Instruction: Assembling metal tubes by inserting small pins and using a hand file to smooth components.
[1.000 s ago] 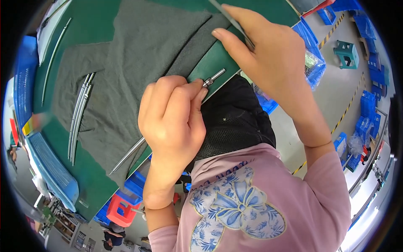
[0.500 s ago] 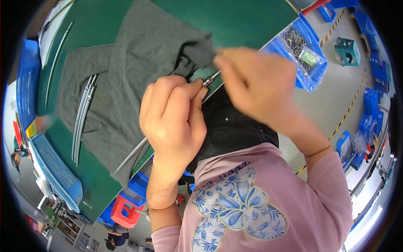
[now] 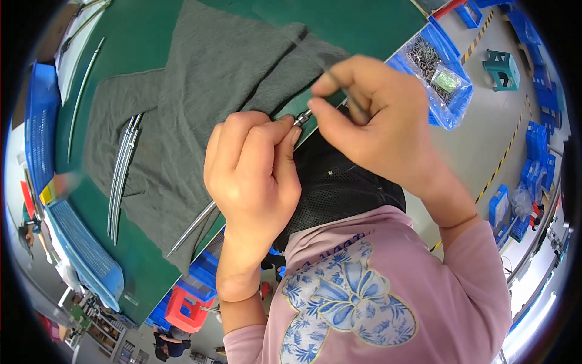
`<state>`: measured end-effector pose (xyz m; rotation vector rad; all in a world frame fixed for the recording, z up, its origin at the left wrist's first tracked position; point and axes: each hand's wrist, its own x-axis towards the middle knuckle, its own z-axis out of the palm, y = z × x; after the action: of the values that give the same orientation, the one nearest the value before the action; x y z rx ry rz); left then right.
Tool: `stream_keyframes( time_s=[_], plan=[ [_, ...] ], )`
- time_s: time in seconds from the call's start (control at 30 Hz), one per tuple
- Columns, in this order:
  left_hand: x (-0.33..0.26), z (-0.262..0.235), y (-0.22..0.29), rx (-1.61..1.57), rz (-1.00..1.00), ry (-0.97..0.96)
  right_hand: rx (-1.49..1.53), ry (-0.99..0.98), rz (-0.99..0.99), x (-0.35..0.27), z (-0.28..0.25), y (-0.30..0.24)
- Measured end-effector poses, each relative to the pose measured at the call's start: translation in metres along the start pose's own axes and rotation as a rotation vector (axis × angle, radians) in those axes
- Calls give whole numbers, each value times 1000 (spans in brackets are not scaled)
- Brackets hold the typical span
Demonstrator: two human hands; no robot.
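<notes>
My left hand (image 3: 251, 170) is closed around a long, thin metal rod (image 3: 189, 230), which slants from lower left to upper right across the table's near edge. Past its thumb and forefinger juts a shiny stepped metal end (image 3: 302, 118). My right hand (image 3: 382, 115) is just beyond that end, thumb beside it and fingers curled. A thin grey stick-like thing (image 3: 347, 91) runs through those fingers, smeared by motion; its kind cannot be made out. A rumpled dark grey cloth (image 3: 200, 79) lies under and beyond the left hand. Several metal rods (image 3: 124, 173) rest together on its left part.
Another thin rod (image 3: 83, 97) lies on the green tabletop (image 3: 136, 33) at far left, near blue perforated trays (image 3: 85, 246). A blue bin (image 3: 458, 100) of small metal parts stands right of the table edge. A red stool (image 3: 185, 309) is below left, a green one (image 3: 502, 70) far right.
The cloth corner that stood raised against my right hand now lies flatter. My right fingers have opened out somewhat, and the thin grey stick shows between them. My left hand keeps its grip.
</notes>
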<state>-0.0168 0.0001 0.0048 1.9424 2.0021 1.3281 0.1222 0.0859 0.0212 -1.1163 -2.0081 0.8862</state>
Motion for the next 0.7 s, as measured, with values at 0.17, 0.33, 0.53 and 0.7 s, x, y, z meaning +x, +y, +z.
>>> stream_keyframes(
  time_s=[0.17,0.33,0.53,0.7],
  plan=[
    [0,1,0,-5,-2,12,86,-81,50,-4,5,5],
    [0,2,1,-5,16,26,85,-82,26,-5,6,6],
    [1,-3,3,-3,8,-45,149,-201,27,-6,-8,17],
    [2,-9,6,-39,-25,-98,258,-332,68,-6,-13,17]
  ],
)
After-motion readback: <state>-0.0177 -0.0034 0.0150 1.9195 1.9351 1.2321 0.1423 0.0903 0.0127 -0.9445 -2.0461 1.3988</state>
